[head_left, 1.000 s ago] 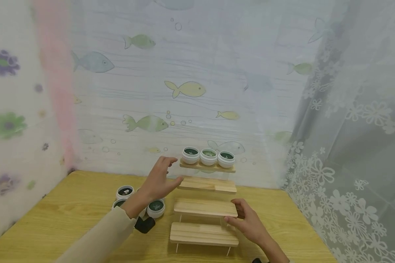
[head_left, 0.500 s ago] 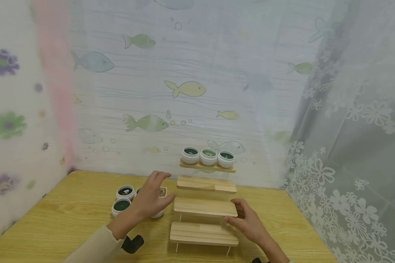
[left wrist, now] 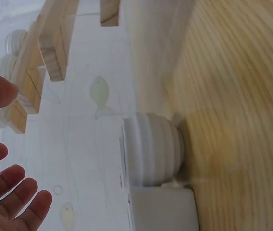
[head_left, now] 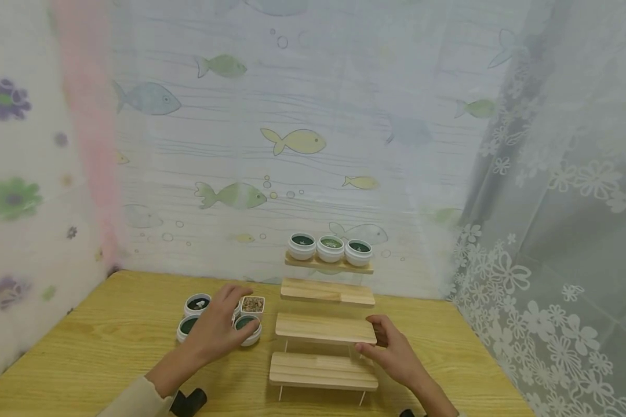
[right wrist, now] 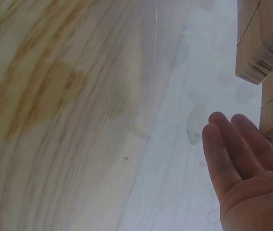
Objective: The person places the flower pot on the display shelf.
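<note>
A four-step wooden display stand (head_left: 326, 329) stands on the table, three white pots (head_left: 331, 249) with green contents lined up on its top step. My right hand (head_left: 395, 354) is at the right end of the third step from the top; in the right wrist view its fingers (right wrist: 240, 149) are straight, with fingertips close beside the wood. Over a cluster of small pots left of the stand hovers my left hand (head_left: 216, 324), fingers spread and holding nothing. A round ribbed white pot (left wrist: 151, 149) and a square white pot (left wrist: 163, 209) appear near it in the left wrist view.
In the cluster, a dark-filled pot (head_left: 198, 303), a green-filled pot (head_left: 188, 326) and a square pot of brown grains (head_left: 253, 305) show around my left hand. A fish-print curtain (head_left: 302, 116) hangs behind the wooden table (head_left: 109, 347); lacy white-flowered fabric (head_left: 568, 324) lies along the right.
My left hand has drawn back from the stand's upper steps, moving left and down over the pot cluster. The square pot of grains has come into sight. My right hand has stayed put.
</note>
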Motion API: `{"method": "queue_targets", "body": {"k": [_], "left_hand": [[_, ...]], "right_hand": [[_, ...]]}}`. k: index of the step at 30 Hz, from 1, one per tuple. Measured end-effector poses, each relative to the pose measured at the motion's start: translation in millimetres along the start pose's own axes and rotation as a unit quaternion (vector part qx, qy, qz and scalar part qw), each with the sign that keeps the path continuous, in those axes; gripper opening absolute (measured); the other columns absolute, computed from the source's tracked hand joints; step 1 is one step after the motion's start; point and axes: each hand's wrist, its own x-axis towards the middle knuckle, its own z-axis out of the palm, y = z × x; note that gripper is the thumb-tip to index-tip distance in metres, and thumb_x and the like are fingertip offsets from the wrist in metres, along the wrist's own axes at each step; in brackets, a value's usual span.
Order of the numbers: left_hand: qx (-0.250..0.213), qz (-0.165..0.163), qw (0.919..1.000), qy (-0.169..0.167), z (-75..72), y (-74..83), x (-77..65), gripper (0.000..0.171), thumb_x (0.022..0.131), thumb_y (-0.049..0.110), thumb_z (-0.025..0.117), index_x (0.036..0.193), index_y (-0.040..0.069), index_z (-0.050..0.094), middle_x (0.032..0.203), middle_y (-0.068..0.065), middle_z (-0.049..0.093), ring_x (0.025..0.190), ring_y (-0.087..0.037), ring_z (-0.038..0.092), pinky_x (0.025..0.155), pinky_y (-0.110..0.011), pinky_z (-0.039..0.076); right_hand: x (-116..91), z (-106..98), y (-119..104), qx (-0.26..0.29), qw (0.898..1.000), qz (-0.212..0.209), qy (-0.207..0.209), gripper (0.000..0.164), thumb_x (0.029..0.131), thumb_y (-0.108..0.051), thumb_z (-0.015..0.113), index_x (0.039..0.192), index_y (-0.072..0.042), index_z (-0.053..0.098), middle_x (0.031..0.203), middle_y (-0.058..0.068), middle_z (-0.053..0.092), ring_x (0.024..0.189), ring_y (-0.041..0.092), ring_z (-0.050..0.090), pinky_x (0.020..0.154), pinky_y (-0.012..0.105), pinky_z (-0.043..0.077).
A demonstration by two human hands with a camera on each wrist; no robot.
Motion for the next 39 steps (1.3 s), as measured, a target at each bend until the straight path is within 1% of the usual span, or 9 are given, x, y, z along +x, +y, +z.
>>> {"method": "queue_targets", "body": {"k": [6,9,15,19,23,27,31,36,39], "left_hand": [[0.015,-0.009,0.9998,-0.004,-4.2,-10.5,-8.7,0.057,0.077,0.026,0.079,0.125,0.007,0.055,0.120,-0.010,0.052,0.104,-0.028,0.056,0.078,-0.044,0.049],[0.012,-0.007,0.9999,0.001,-6.5,-16.6,-12.4,0.057,0.076,0.025,0.080,0.123,0.006,0.055,0.119,-0.011,0.053,0.104,-0.030,0.057,0.078,-0.044,0.050],[0.005,-0.016,0.9998,0.011,-11.1,-27.6,-18.8,0.056,0.074,0.021,0.082,0.120,0.003,0.057,0.114,-0.012,0.055,0.103,-0.031,0.056,0.082,-0.047,0.049],[0.006,-0.022,0.9997,0.009,-13.5,-31.9,-22.5,0.054,0.074,0.020,0.082,0.120,0.003,0.058,0.113,-0.013,0.055,0.102,-0.030,0.055,0.080,-0.047,0.049],[0.015,-0.026,0.9996,-0.002,-15.7,-35.4,-25.0,0.055,0.075,0.022,0.082,0.120,0.004,0.058,0.113,-0.012,0.055,0.102,-0.029,0.054,0.080,-0.047,0.049],[0.024,-0.029,0.9992,-0.013,-18.7,-38.9,-26.3,0.057,0.075,0.026,0.082,0.122,0.005,0.057,0.114,-0.012,0.054,0.104,-0.031,0.053,0.081,-0.049,0.048],[0.031,-0.041,0.9984,-0.026,-21.5,-43.6,-27.9,0.059,0.075,0.029,0.081,0.123,0.005,0.056,0.115,-0.013,0.054,0.104,-0.031,0.054,0.081,-0.049,0.048],[0.035,-0.055,0.9970,-0.041,-22.7,-51.0,-31.3,0.061,0.075,0.032,0.081,0.124,0.005,0.056,0.120,-0.016,0.053,0.108,-0.035,0.053,0.083,-0.052,0.047],[0.035,-0.057,0.9965,-0.049,-22.6,-55.3,-32.9,0.062,0.076,0.035,0.081,0.124,0.005,0.057,0.122,-0.017,0.052,0.111,-0.038,0.052,0.085,-0.054,0.046]], "right_hand": [[-1,-1,-1,0.006,1.000,0.003,-0.001,0.065,0.083,-0.035,0.074,0.134,-0.009,0.045,0.137,0.023,0.047,0.118,0.038,0.052,0.090,0.050,0.048],[-2,-1,-1,0.009,1.000,0.004,-0.002,0.064,0.083,-0.035,0.074,0.134,-0.009,0.045,0.137,0.022,0.047,0.118,0.038,0.052,0.090,0.049,0.048],[-2,-2,-1,0.010,1.000,0.007,-0.001,0.064,0.083,-0.035,0.074,0.135,-0.009,0.045,0.138,0.022,0.047,0.117,0.038,0.052,0.089,0.049,0.048],[-2,-2,-1,0.006,1.000,0.007,0.001,0.065,0.083,-0.035,0.074,0.134,-0.009,0.045,0.137,0.022,0.047,0.117,0.037,0.053,0.089,0.049,0.048],[-2,-2,-1,0.006,1.000,0.006,0.002,0.064,0.083,-0.035,0.074,0.134,-0.009,0.046,0.137,0.022,0.048,0.117,0.037,0.053,0.090,0.049,0.048],[-2,-2,-1,0.009,1.000,0.005,0.004,0.064,0.082,-0.035,0.075,0.134,-0.009,0.046,0.136,0.022,0.048,0.117,0.037,0.053,0.090,0.049,0.048],[-2,-2,-1,0.011,1.000,0.003,0.004,0.063,0.083,-0.034,0.074,0.134,-0.010,0.046,0.136,0.022,0.048,0.117,0.037,0.053,0.089,0.049,0.048],[-1,-1,-1,0.010,1.000,0.003,-0.004,0.064,0.084,-0.035,0.073,0.135,-0.008,0.045,0.137,0.022,0.047,0.117,0.037,0.053,0.089,0.049,0.048],[-1,-1,-1,0.006,1.000,0.003,-0.006,0.065,0.084,-0.035,0.073,0.135,-0.007,0.044,0.137,0.023,0.047,0.117,0.037,0.053,0.089,0.048,0.048]]}}
